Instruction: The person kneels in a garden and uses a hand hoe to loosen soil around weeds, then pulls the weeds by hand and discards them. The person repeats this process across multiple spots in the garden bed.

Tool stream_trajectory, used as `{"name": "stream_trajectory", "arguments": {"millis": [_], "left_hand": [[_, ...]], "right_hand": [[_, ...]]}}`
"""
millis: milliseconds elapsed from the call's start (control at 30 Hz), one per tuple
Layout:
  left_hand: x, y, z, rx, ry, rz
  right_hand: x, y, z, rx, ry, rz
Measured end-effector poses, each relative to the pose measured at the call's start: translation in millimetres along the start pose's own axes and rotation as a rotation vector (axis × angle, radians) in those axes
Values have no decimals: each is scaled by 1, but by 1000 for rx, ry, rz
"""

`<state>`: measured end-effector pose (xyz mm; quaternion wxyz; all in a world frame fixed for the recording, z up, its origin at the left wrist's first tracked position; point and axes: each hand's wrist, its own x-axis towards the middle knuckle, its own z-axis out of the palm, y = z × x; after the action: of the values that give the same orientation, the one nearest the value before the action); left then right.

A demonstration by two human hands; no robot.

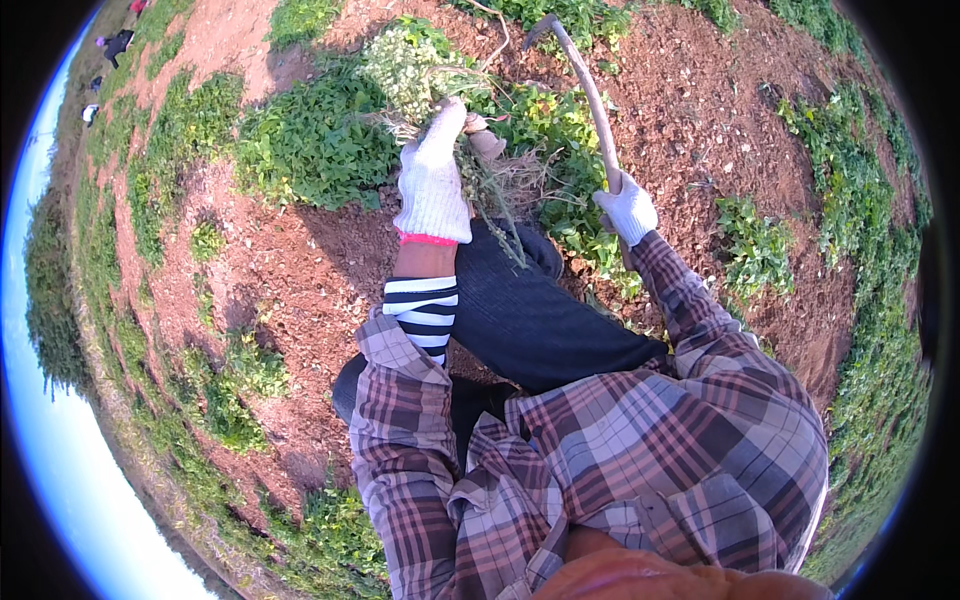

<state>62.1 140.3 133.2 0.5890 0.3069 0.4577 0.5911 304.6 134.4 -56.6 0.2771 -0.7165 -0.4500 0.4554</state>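
My left hand [437,176], in a white knitted glove with a pink edge, is closed around a bundle of pulled weeds [409,71] with pale flower heads, stems and dry roots. More stems and roots hang beside it, over my dark trouser knee. My right hand [630,208], also gloved in white, grips the wooden handle of a hand hoe or sickle-like tool [592,94]. Its curved metal head points up and to the left, above low leafy plants. Part of the left palm and the lower end of the handle are hidden.
Rows of green leafy plants [315,135] run over reddish-brown soil [697,97]. My bent leg [555,322] lies between my arms. Small plants [754,244] grow at the right. Far off at the upper left, a person [116,46] in dark clothes is in the field.
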Motion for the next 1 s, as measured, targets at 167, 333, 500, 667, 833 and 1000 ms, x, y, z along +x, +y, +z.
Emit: {"name": "stream_trajectory", "arguments": {"millis": [167,333,500,667,833,1000], "left_hand": [[6,-8,-4,-4,-19,64],[2,-1,-3,78,-53,27],[2,-4,5,-8,-12,30],[3,-3,-5,32,-22,35],[1,-3,1,-19,-57,8],[-2,0,-3,8,-28,-10]], "right_hand": [[10,-26,-7,-156,147,-126],[53,-46,-5,-454,236,-205],[87,-18,8,-527,157,-170],[43,-15,0,-174,13,-72],[37,-8,-12,-171,72,-111],[30,-61,-3,-141,186,-206]]}}
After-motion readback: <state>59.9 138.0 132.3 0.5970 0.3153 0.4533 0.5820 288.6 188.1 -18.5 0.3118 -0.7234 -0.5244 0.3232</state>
